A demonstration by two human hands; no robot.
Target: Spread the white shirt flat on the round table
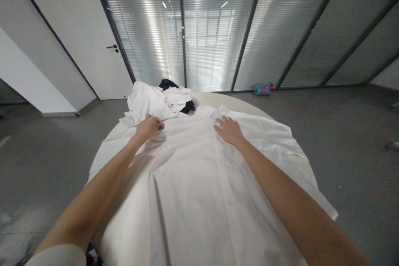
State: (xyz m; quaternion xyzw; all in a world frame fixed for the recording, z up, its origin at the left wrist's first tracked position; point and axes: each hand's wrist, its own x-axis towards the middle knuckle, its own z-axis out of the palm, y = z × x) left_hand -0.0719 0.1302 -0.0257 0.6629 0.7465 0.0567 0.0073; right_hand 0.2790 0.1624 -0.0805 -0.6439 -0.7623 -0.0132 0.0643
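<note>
Round desk (102, 141), glass-walled office. White shirt (199, 174) spread flat, buttoned, not yet folded. Left hand (149, 126) pinching shoulder fabric; right hand (229, 129) spread flat near collar. Heap of clothes (158, 102) behind.

A: How much of the white button-front cotton shirt (199, 183) is showing?

B: Its hem is running off the bottom edge, and it is covering most of the round white worktop (243, 106), so only slivers of rim are peeking out.

A: And the left hand (149, 126)?

B: Its fingertips are curling into the fabric, so the grip itself is staying hidden. The right hand (230, 129) is lying flat, palm unseen.

A: The heap of crumpled white garments (152, 102)?

B: It is burying most of a dark cloth (168, 84); what that is, I cannot tell.

A: Anything by the glass wall?

B: A teal and pink cylinder (264, 88) is lying on the floor, too small to identify.
</note>
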